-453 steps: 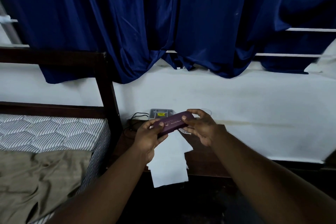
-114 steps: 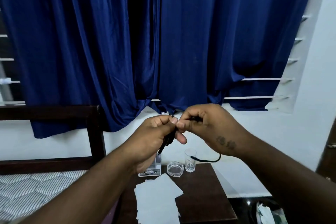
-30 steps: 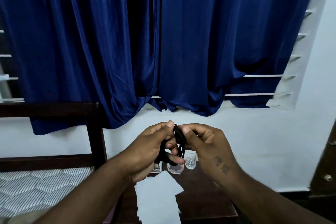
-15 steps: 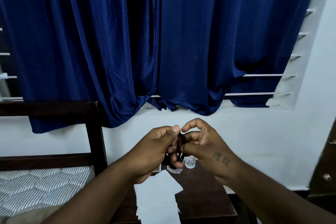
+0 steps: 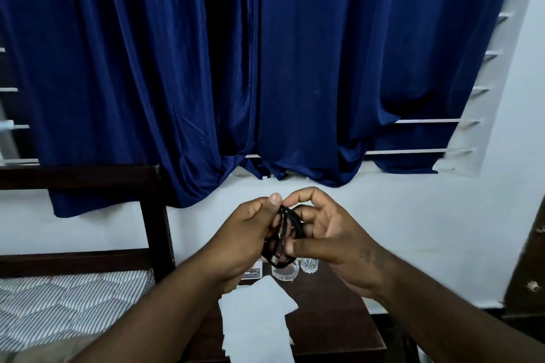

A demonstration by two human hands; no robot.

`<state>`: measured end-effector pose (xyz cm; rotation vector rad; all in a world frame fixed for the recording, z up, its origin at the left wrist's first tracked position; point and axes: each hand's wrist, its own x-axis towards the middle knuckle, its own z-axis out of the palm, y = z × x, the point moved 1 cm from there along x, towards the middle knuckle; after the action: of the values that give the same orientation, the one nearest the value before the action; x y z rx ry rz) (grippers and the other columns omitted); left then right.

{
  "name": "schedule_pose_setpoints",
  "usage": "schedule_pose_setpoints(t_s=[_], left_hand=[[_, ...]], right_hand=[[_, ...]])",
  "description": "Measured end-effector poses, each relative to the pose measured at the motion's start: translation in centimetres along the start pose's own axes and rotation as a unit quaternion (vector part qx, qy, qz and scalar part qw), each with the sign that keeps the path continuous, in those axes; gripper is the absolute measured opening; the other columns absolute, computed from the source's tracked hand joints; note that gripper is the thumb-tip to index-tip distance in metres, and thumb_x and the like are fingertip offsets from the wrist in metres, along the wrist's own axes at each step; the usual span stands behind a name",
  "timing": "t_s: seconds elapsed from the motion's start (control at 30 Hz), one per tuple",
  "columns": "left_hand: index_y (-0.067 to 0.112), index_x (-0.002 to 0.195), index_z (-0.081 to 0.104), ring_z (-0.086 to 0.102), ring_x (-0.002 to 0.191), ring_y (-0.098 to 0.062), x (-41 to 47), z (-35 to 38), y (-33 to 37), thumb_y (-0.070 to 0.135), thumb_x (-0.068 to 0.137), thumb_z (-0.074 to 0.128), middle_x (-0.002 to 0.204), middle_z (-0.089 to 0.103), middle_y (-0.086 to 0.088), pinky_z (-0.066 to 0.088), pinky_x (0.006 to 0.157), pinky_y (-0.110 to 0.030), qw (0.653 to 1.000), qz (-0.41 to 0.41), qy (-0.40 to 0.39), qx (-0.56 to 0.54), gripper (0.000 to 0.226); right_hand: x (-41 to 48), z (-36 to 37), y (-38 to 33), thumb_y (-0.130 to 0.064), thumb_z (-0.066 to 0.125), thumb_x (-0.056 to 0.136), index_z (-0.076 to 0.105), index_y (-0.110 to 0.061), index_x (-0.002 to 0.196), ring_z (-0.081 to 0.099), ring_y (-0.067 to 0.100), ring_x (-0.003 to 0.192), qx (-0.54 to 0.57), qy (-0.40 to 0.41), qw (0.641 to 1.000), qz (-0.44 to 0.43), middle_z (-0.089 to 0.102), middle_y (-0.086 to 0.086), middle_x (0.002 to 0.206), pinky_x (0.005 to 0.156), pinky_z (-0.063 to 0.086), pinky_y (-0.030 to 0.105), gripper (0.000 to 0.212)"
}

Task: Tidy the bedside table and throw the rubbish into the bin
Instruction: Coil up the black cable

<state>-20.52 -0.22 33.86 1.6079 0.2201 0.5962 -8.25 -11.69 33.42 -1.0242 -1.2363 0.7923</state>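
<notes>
A black cable (image 5: 290, 225) is wound into a small coil in mid-air above the dark wooden bedside table (image 5: 339, 312). My left hand (image 5: 244, 239) grips the coil's left side, thumb on top. My right hand (image 5: 330, 239) holds its right side, thumb pressing the lower loops and fingers curled over the top. White sheets of paper (image 5: 256, 321) lie spread on the table. Behind them stand a small box (image 5: 252, 272), a low glass dish (image 5: 284, 272) and a small drinking glass (image 5: 309, 265). No bin is in view.
A bed with a striped mattress (image 5: 67, 300) and dark wooden frame (image 5: 153, 215) is on the left. Blue curtains (image 5: 265, 68) hang over the window behind the table. A dark wooden door or cabinet (image 5: 528, 268) edges the right side.
Earlier I held a purple case, then a loose cable end. Over the last second the coil stayed in both hands and my right fingers shifted around its loops.
</notes>
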Motion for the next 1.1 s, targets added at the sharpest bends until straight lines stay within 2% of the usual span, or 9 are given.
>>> schedule_pose_setpoints(t_s=[0.13, 0.23, 0.33, 0.47, 0.67, 0.8, 0.87, 0.97, 1.1], left_hand=[[0.028, 0.061, 0.063, 0.051, 0.049, -0.009, 0.0, 0.1, -0.1, 0.052, 0.1, 0.05, 0.056, 0.051, 0.005, 0.051, 0.05, -0.023, 1.0, -0.013, 0.006, -0.023, 0.048], [0.026, 0.066, 0.066, 0.052, 0.052, -0.015, -0.1, 0.1, 0.0, 0.052, 0.104, 0.048, 0.064, 0.052, -0.005, 0.054, 0.055, -0.027, 0.999, -0.024, -0.005, -0.03, 0.049], [0.026, 0.062, 0.063, 0.047, 0.051, -0.012, 0.1, -0.2, 0.1, 0.052, 0.101, 0.051, 0.061, 0.047, -0.001, 0.056, 0.056, -0.03, 0.999, -0.023, 0.026, -0.038, 0.048], [0.028, 0.058, 0.057, 0.042, 0.046, -0.008, 0.2, 0.0, 0.0, 0.051, 0.102, 0.051, 0.052, 0.041, 0.01, 0.053, 0.051, -0.024, 0.998, -0.005, 0.058, -0.032, 0.05], [0.027, 0.066, 0.059, 0.035, 0.046, -0.005, 0.7, -0.2, -0.7, 0.052, 0.102, 0.051, 0.054, 0.038, 0.011, 0.043, 0.043, -0.024, 0.991, 0.029, 0.133, 0.017, 0.044], [0.022, 0.07, 0.06, 0.035, 0.047, -0.005, 0.8, -0.7, -1.4, 0.051, 0.102, 0.052, 0.057, 0.038, 0.011, 0.043, 0.043, -0.025, 0.988, 0.031, 0.141, 0.057, 0.044], [0.019, 0.072, 0.06, 0.036, 0.048, -0.006, 0.8, -0.9, -1.6, 0.05, 0.102, 0.052, 0.058, 0.04, 0.01, 0.043, 0.043, -0.026, 0.988, 0.026, 0.142, 0.056, 0.044], [0.023, 0.065, 0.057, 0.038, 0.044, -0.007, 0.9, -1.4, -1.7, 0.048, 0.103, 0.051, 0.053, 0.041, 0.009, 0.041, 0.042, -0.022, 0.989, 0.005, 0.144, 0.021, 0.046], [0.016, 0.068, 0.056, 0.047, 0.047, -0.013, 1.0, -2.4, -2.2, 0.048, 0.102, 0.055, 0.056, 0.047, -0.001, 0.046, 0.045, -0.023, 0.983, -0.064, 0.159, -0.059, 0.046]], right_hand=[[-0.1, 0.8, 0.3, -0.004, 0.079, 0.08, 0.073, -0.023, 0.103, 0.072, 0.019, 0.083, -0.187, 0.075, 0.976, -0.087, 0.074, 0.0, 0.098, 0.072, 0.058, 0.029, 0.031], [-0.1, 0.6, 0.4, -0.009, 0.081, 0.083, 0.079, -0.025, 0.094, 0.071, 0.014, 0.083, -0.212, 0.115, 0.96, -0.144, 0.071, -0.002, 0.095, 0.076, 0.054, 0.021, 0.02], [-0.4, 0.2, 0.4, -0.03, 0.078, 0.087, 0.081, -0.031, 0.096, 0.071, 0.018, 0.101, -0.227, 0.124, 0.952, -0.163, 0.072, -0.006, 0.103, 0.083, 0.054, 0.019, 0.01], [-0.7, -0.2, 0.9, -0.028, 0.077, 0.088, 0.082, -0.029, 0.102, 0.071, 0.016, 0.113, -0.165, 0.167, 0.959, -0.161, 0.076, -0.004, 0.115, 0.091, 0.057, 0.025, 0.015], [-1.0, 0.5, 2.9, -0.019, 0.084, 0.079, 0.081, -0.012, 0.101, 0.077, 0.027, 0.095, 0.044, 0.227, 0.969, -0.085, 0.08, 0.014, 0.101, 0.082, 0.061, 0.029, 0.023], [-0.9, 0.5, 3.3, -0.013, 0.078, 0.078, 0.08, -0.013, 0.091, 0.077, 0.024, 0.082, 0.014, 0.253, 0.966, -0.059, 0.079, 0.013, 0.088, 0.076, 0.06, 0.027, 0.013], [-0.5, 0.5, 3.4, -0.012, 0.077, 0.076, 0.078, -0.013, 0.085, 0.075, 0.025, 0.08, 0.026, 0.225, 0.974, -0.017, 0.079, 0.014, 0.088, 0.076, 0.058, 0.029, 0.009], [0.3, 0.6, 3.6, -0.014, 0.082, 0.073, 0.074, -0.016, 0.081, 0.072, 0.028, 0.085, 0.077, 0.136, 0.985, 0.078, 0.078, 0.019, 0.104, 0.079, 0.052, 0.038, 0.012], [1.2, 0.6, 4.7, 0.0, 0.081, 0.08, 0.072, -0.011, 0.085, 0.075, 0.026, 0.082, 0.152, 0.11, 0.978, 0.096, 0.075, 0.026, 0.11, 0.069, 0.06, 0.031, 0.015]])
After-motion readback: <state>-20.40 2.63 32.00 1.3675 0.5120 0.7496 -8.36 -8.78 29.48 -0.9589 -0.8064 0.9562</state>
